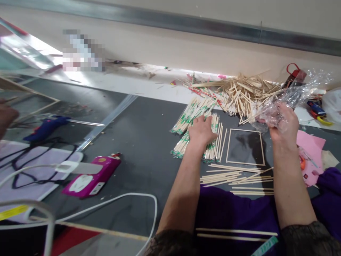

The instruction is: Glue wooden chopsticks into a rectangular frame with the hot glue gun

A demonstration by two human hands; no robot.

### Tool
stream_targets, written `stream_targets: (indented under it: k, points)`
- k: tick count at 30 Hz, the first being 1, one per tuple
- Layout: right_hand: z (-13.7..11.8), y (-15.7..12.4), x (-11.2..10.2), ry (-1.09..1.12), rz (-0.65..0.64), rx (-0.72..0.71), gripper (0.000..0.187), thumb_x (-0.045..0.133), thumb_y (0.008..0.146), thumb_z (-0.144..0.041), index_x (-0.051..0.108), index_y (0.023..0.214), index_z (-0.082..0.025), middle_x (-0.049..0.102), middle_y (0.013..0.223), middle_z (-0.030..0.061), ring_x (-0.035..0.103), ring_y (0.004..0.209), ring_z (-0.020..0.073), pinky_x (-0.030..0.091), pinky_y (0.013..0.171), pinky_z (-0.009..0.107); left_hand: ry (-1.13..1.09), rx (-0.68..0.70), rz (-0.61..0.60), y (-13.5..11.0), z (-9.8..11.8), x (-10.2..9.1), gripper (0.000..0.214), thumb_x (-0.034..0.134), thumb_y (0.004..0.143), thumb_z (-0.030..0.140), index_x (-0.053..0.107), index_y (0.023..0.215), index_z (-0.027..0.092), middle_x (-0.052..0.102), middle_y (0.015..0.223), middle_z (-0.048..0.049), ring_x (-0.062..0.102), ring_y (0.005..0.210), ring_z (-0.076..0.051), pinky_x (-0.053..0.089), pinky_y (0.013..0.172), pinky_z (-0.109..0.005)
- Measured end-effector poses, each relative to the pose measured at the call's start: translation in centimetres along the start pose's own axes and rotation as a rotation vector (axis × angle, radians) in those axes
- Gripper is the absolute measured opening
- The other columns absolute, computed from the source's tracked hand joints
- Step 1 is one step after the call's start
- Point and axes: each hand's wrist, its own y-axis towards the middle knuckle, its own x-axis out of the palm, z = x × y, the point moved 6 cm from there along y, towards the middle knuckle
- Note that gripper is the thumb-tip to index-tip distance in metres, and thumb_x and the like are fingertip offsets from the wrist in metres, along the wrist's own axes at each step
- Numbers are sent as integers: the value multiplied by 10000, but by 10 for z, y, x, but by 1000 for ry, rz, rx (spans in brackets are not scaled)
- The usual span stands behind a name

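Left hand: the left hand (201, 131) is lying palm down on the wrapped chopstick packs (191, 128), fingers spread and pressing on them, gripping nothing.
Packs: they are lying flat near the middle of the dark table (144, 142), long axes slanting from near-left to far-right, green-printed ends toward the person.
Right hand: the right hand (282, 122) is closing its fingers around a crumpled clear plastic wrapper (290, 96), raised just above the table's right part.
Frame: a rectangular stick frame (245, 146) is lying flat between the two hands, its long sides running left to right.
Loose sticks: bare sticks (234, 177) are lying at the near edge, mostly pointing left to right.
Heap: a jumbled stick pile (245, 92) is sitting toward the far edge.
Left part: a blue glue gun (45, 128) and a pink case (92, 176), possibly a phone, are resting well apart from the hands; a white cable (128, 199) is looping along the near edge.
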Motion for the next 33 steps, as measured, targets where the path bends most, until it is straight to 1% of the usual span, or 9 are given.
stream_targets:
  k: [4,12,16,17,19,22,25,30,33]
  points:
    - [3,-1,0,3,16,33,268,695,704,-356,481,644,-205,430,538,-82,343,390,47,220,328,186,9,37,18,5,-10,1,681,593,731,156,442,1394,196,466,1401,-131,439,1245,-324,439,979,-426]
    - [15,-10,10,-207,-119,151,212,700,676,-354,568,713,-192,476,542,-80,361,408,56,233,364,199,-183,64,136,9,-18,-3,584,593,723,100,554,1298,195,498,1402,-129,424,1292,-332,367,1046,-489]
    - [25,-19,24,-479,-331,155,221,647,705,-378,545,633,-196,422,483,-81,338,428,69,252,423,216,-1007,32,308,1,-7,-25,402,606,809,369,626,1157,168,636,1232,-130,561,1170,-272,421,997,-419]
    - [27,-22,29,-561,-395,142,241,621,724,-386,528,608,-197,409,474,-78,334,435,73,252,439,222,-1276,36,263,-2,1,-26,428,599,811,462,637,1116,165,676,1149,-126,610,1092,-257,459,941,-398]
    - [30,-32,40,-740,-519,86,285,565,767,-402,506,578,-197,414,480,-62,355,462,87,254,473,236,-1664,41,3,-8,27,-21,494,653,741,567,652,1014,155,713,1011,-127,661,966,-249,500,843,-376]
    - [33,-50,60,-974,-715,-37,296,518,809,-389,541,590,-191,503,551,-25,440,547,112,267,537,249,-1927,45,-184,-17,57,-18,408,810,617,405,642,897,162,715,846,-58,672,809,-184,504,775,-306]
    - [37,-63,72,-1109,-830,-79,271,517,821,-369,584,627,-192,538,597,-7,465,586,123,264,562,258,-2096,-44,-101,-15,59,-15,241,772,672,292,602,773,154,642,647,11,620,617,-118,503,693,-268]
    - [33,-56,69,-1015,-684,-28,366,544,808,-462,509,560,-195,481,559,-17,429,555,116,291,547,257,-2321,-263,48,-4,39,-15,153,552,848,164,541,695,160,539,528,45,548,495,-84,497,611,-235]
    - [29,-54,67,-902,-528,-31,293,616,756,-456,641,881,-193,642,898,61,555,737,164,412,662,292,-2415,-285,148,-5,31,-22,225,489,872,89,485,658,162,445,484,76,403,385,-32,394,478,-161]
